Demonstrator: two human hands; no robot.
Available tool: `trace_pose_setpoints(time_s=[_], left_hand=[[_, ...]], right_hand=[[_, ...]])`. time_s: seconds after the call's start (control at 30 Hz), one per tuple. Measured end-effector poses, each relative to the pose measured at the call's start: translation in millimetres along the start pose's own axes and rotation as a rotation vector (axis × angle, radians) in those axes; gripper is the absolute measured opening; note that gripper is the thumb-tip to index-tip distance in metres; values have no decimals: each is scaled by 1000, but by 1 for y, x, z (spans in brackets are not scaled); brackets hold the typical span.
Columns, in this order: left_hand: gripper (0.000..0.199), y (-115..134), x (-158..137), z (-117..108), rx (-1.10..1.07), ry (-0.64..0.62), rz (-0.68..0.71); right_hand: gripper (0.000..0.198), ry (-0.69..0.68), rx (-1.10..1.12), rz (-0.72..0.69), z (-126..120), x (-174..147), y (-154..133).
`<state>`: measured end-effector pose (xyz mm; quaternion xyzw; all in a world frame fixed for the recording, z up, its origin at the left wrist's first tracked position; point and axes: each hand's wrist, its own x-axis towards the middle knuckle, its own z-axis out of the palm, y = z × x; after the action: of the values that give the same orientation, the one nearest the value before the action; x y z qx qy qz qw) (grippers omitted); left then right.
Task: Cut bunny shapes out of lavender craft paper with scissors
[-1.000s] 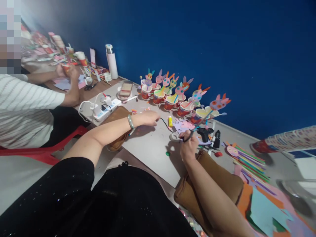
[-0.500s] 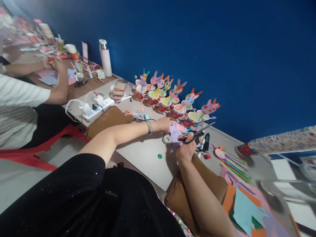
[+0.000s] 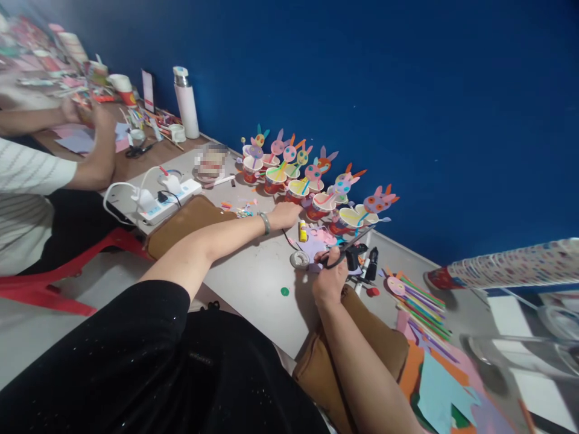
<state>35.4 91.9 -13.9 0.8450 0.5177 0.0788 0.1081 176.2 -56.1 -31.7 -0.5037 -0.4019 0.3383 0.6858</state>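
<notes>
Red paper cups (image 3: 318, 212) along the counter (image 3: 246, 295) hold long-eared paper heads (image 3: 289, 154); the scissors (image 3: 345, 248) lie in the right hand (image 3: 329, 282), fingers curled round the handles; whether the left hand (image 3: 286, 215), near the yellow glue stick (image 3: 303, 231), pinches anything I cannot tell

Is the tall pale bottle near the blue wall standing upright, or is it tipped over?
Upright: the bottle stands on its base, with its pale cap at the top.
</notes>
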Motion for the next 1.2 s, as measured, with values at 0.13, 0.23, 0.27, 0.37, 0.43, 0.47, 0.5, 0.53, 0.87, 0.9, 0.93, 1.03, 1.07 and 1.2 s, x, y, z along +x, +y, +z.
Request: trace_pose_setpoints(time_s=[0.13,0.23,0.27,0.37,0.43,0.47,0.5,0.53,0.87,0.9,0.93,1.03,1.07,1.2], left_hand=[[37,8,18,11,30,10,-14],[41,11,32,17,55,0,-22],[40,11,35,18,62,-5,-25],[37,11,43,20,85,-26,-40],[41,11,45,21,100,-48,-47],[42,11,46,20,107,-60,-49],[42,10,47,20,112,-72,-50],[42,10,47,19,116,-83,-49],[27,-5,17,0,110,-136,77],[26,-7,11,-3,108,-141,93],[25,-8,5,-7,105,-147,107],[24,-11,-8,-15,102,-150,114],[24,-12,-10,-17,99,-144,111],[31,-7,-9,-14,86,-106,59]], right_hand=[[52,-14,-7,36,0,-2,-3],[51,-10,-10,58,0,-3,-5],[51,-9,-10,64,0,-3,-5],[51,-28,-12,80,-1,-4,-4],[51,-35,-11,86,-1,-5,-3],[51,-35,-8,90,-1,-5,-2],[51,-37,-6,95,-1,-5,-2],[51,-39,-3,101,-1,-5,-2],[49,-60,6,107,-1,-5,2],[49,-64,5,103,-1,-5,3],[49,-67,5,101,-1,-5,3],[49,-73,2,110,0,-6,4],[49,-75,-5,115,1,-6,4],[52,-69,-21,111,1,-6,1]])
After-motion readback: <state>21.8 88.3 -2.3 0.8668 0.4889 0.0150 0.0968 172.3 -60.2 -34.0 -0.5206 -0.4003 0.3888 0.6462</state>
